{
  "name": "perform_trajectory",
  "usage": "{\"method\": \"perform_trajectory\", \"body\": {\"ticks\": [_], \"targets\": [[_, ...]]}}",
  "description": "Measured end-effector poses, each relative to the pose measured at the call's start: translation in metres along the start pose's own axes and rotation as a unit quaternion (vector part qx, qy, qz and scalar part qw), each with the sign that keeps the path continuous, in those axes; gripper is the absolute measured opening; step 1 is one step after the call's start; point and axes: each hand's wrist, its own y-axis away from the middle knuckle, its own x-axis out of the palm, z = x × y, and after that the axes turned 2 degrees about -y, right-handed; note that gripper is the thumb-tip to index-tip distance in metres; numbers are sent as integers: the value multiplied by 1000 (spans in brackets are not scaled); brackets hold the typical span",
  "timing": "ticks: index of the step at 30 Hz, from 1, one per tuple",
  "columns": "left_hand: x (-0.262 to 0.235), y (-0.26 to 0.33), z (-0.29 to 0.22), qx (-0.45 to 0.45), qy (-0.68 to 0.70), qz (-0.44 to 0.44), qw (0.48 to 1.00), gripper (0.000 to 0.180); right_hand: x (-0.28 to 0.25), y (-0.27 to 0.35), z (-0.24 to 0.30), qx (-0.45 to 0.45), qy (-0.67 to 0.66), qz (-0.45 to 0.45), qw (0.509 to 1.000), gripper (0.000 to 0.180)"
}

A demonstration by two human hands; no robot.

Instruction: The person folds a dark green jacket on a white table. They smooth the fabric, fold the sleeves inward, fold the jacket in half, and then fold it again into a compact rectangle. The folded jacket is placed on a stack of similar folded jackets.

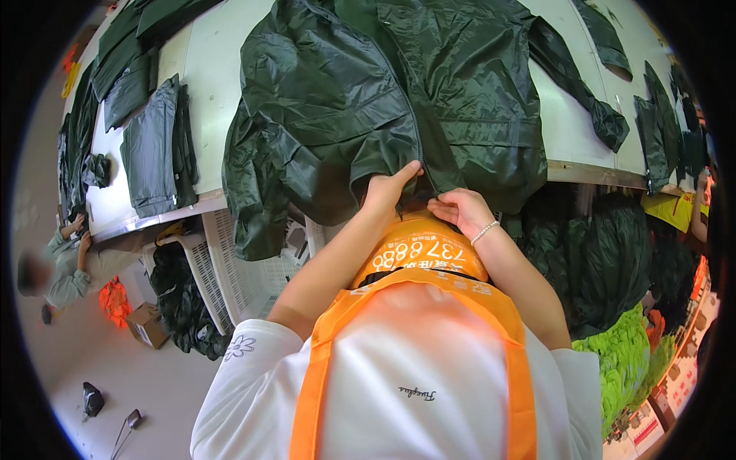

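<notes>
A dark green, shiny rain jacket (322, 100) lies across the white table, its hem hanging over the near edge towards me. Its zip runs down the front, and the two front panels part near the bottom. My left hand (389, 189) grips the left panel beside the zip, thumb on top and the other fingers hidden under the cloth. To its right, my right hand (464, 211) pinches the lower end of the other front edge, close to my orange apron (429, 238). The zip's bottom end between my hands is too small to make out.
Folded dark green garments (149, 153) lie on the table (207, 84) at left. Below stand white plastic crates (218, 261); dark garments (598, 261) and lime-green ones (617, 360) hang or heap at right. Another person (65, 264) works at far left, near a cardboard box (147, 325).
</notes>
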Motion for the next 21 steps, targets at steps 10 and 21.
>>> {"method": "perform_trajectory", "body": {"ticks": [10, 21], "targets": [[2, 39, 2, -48, 206, 22, 977, 35, 33, 24, -4, -66, -84, 57, 993, 7], [4, 33, 12, -43, 247, 28, 968, 35, 37, 25, -17, -117, -96, 45, 988, 8]]}}
